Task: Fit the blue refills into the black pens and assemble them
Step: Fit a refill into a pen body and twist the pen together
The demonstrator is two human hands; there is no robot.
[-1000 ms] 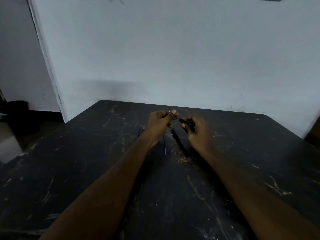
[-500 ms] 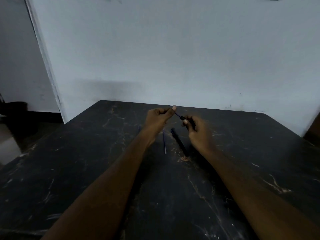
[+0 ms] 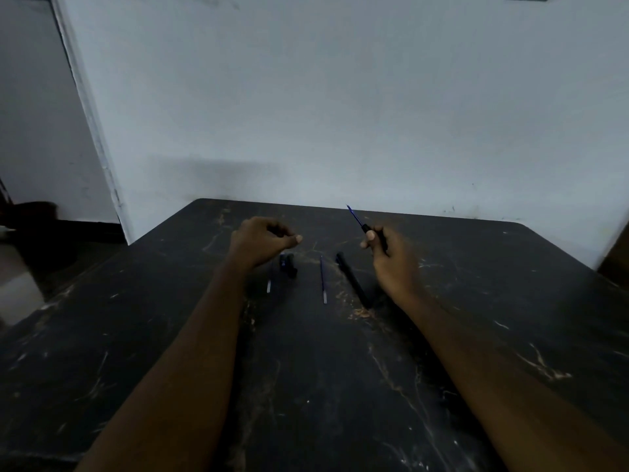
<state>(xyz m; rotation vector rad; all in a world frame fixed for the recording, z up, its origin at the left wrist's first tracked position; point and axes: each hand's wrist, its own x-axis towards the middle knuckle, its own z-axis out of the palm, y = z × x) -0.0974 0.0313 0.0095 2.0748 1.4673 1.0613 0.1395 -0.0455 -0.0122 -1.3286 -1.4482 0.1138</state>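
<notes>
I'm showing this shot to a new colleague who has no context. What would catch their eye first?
Probably the right hand, raised above the dark marble table and gripping a black pen with a blue refill poking out of its top toward the pale wall. Next, the left hand, curled and seemingly empty, hovering over a short black pen piece. Between the hands, a loose refill and a black pen barrel lie on the table.

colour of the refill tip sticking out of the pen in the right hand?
Blue, seen in the head view: refill tip above the right hand.
</notes>
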